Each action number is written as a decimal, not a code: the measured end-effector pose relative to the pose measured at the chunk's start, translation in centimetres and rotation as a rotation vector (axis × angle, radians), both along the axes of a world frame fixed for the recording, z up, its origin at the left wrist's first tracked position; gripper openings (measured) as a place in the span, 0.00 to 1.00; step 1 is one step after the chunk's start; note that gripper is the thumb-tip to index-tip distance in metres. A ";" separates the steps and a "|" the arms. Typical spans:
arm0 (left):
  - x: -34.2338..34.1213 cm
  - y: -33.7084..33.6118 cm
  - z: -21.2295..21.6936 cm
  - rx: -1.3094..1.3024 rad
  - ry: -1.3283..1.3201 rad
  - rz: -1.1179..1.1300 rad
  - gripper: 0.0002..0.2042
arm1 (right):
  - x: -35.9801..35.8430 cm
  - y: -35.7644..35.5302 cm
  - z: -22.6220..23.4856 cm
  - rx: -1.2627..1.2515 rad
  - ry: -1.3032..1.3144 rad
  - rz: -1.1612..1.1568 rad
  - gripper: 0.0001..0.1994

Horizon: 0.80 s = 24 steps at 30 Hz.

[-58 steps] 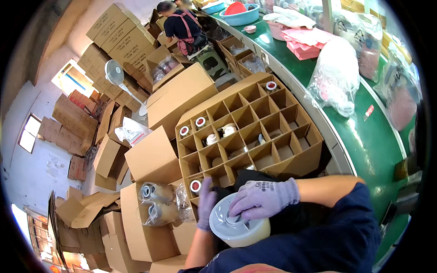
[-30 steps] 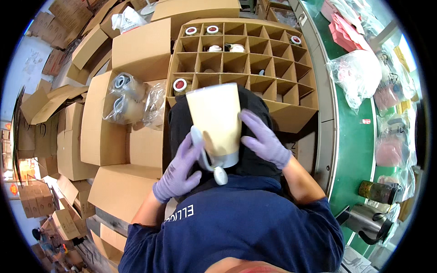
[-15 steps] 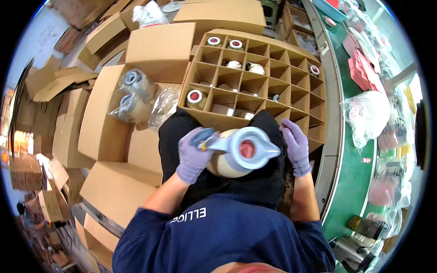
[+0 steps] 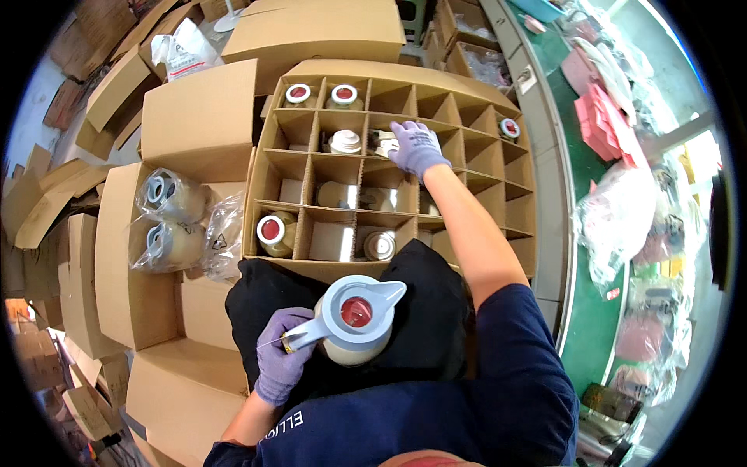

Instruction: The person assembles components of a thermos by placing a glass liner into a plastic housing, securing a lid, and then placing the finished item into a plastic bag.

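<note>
A cream jug (image 4: 354, 323) with a grey lid and a red button stands upright on my black-clad lap. My left hand (image 4: 280, 362), in a purple glove, is shut on its grey handle. My right hand (image 4: 416, 148), also gloved, reaches into a cell of the divided cardboard box (image 4: 467, 97) in front of me, its fingers on a small pale item there. I cannot tell whether it grips the item. Several cells hold jugs, such as the one with a red button at the front left (image 4: 272, 231).
An open carton (image 4: 117, 257) on my left holds plastic-wrapped jugs (image 4: 167, 222). More flat and open cartons lie around it. A green conveyor table (image 4: 591, 311) runs along my right, with plastic bags (image 4: 618, 218) and pink items (image 4: 603, 117) on it.
The jug has turned upright on my lap. My right hand has let go of it and reached forward into the divided box. My left hand stays on the handle.
</note>
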<state>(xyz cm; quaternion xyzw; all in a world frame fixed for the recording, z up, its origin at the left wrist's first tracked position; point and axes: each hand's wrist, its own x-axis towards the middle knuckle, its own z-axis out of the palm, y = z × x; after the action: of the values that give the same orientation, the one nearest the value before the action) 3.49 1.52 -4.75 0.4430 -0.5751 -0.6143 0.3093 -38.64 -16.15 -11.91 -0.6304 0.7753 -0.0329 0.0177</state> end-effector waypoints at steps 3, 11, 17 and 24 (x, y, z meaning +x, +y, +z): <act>0.0 0.1 0.4 0.058 0.006 0.005 0.14 | 2.1 -4.9 2.7 0.634 -0.020 -0.085 0.35; -0.5 1.4 0.6 0.165 0.069 -0.001 0.23 | 1.3 -2.1 2.2 0.198 -0.247 -0.177 0.31; 0.6 3.3 -0.4 -0.012 0.088 0.049 0.20 | 4.7 11.5 14.4 -0.107 -1.528 0.246 0.26; 0.7 4.8 -0.9 -0.573 -0.011 -0.118 0.15 | 17.3 20.2 18.9 -0.055 -0.495 0.543 0.21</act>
<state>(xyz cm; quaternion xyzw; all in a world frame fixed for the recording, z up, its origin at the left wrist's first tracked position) 4.16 6.36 -5.66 0.3067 -0.7517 -0.4413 0.3822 -21.35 4.09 7.03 -0.7866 0.5507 -0.1993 0.1957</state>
